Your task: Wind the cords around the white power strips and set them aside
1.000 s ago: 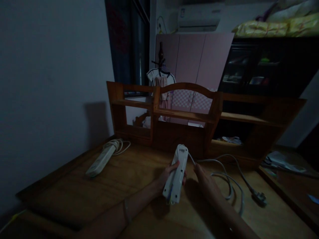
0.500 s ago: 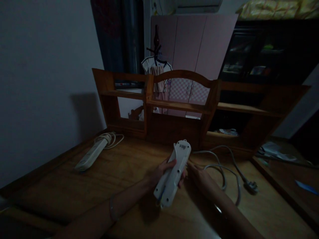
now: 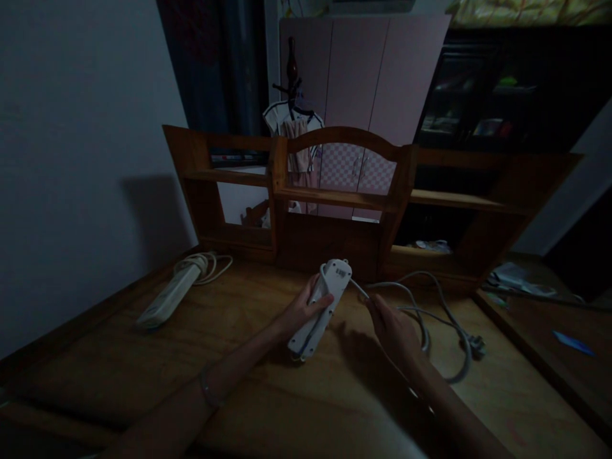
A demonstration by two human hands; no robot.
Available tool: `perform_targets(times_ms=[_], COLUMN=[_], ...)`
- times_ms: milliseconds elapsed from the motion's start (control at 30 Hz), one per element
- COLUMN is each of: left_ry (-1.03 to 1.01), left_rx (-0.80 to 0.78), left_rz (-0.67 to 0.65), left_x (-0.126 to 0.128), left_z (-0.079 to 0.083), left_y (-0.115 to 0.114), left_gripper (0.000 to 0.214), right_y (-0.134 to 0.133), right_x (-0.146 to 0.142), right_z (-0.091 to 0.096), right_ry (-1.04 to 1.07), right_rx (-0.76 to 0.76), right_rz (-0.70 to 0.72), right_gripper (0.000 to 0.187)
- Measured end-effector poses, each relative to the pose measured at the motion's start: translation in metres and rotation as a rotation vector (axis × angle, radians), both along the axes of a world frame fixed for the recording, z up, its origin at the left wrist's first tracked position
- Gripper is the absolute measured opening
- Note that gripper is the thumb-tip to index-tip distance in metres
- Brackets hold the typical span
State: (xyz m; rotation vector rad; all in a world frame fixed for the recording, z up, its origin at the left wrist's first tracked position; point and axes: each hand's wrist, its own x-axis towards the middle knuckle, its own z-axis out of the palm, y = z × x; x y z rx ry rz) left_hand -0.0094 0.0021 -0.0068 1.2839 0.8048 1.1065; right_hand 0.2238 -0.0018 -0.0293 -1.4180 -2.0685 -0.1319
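In dim light my left hand (image 3: 299, 312) is wrapped around a white power strip (image 3: 318, 309), held tilted just above the wooden desk (image 3: 268, 395). A loop of its grey cable (image 3: 430, 306) crosses the strip's far end. My right hand (image 3: 392, 328) pinches this cable just right of the strip. The rest of the cable curls to the right and ends in a plug (image 3: 473, 345) lying on the desk.
A second white power strip (image 3: 167, 299) with a coiled cord lies at the desk's left, near the wall. A wooden shelf unit (image 3: 344, 197) stands along the desk's back edge. Papers (image 3: 514, 277) lie at the right; a pink wardrobe (image 3: 373, 83) stands behind.
The strip has gone lower and further from me, closer to the desk. My right hand has moved from beside the strip onto the cable, which now loops over the strip's end.
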Motion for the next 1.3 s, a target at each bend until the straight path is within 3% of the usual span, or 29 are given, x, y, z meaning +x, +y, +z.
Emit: perform_targets(times_ms=[100,233,367,500,800,1000,1133,1300], left_ry=[-0.080,-0.221,-0.319,-0.218,-0.173,0.062,0.357,0.996], left_rx=[-0.069,-0.213,-0.244,-0.226,-0.198,-0.097,0.241,0.512], left_rz=[-0.188,-0.341,-0.387,-0.377,-0.055,0.175,0.340,0.573], left_x=[0.002,0.005,0.007,0.010,0.011,0.001,-0.007,-0.015], left_z=[-0.006,-0.011,-0.009,-0.008,-0.014,-0.005,0.010,0.015], left_y=[0.000,-0.002,-0.008,-0.011,0.003,0.011,0.008,0.007], left_gripper=[0.059,0.056,0.045,0.039,0.044,0.054,0.046,0.045], right_y=[0.002,0.005,0.006,0.005,-0.002,-0.007,-0.011,-0.021], right_x=[0.003,0.000,-0.005,-0.008,-0.018,-0.021,-0.018,-0.021], right_z=[-0.002,-0.009,-0.013,-0.012,-0.008,-0.003,0.005,0.014], right_ry=[0.028,0.086,0.143,0.164,0.126,-0.012,-0.221,-0.358], right_rx=[-0.045,-0.073,-0.041,-0.088,-0.143,-0.091,-0.012,0.073], right_rz=[-0.010,0.012,0.032,0.051,0.167,0.182,0.144,0.170], right_gripper=[0.033,0.034,0.034,0.029,0.025,0.018,0.013,0.013])
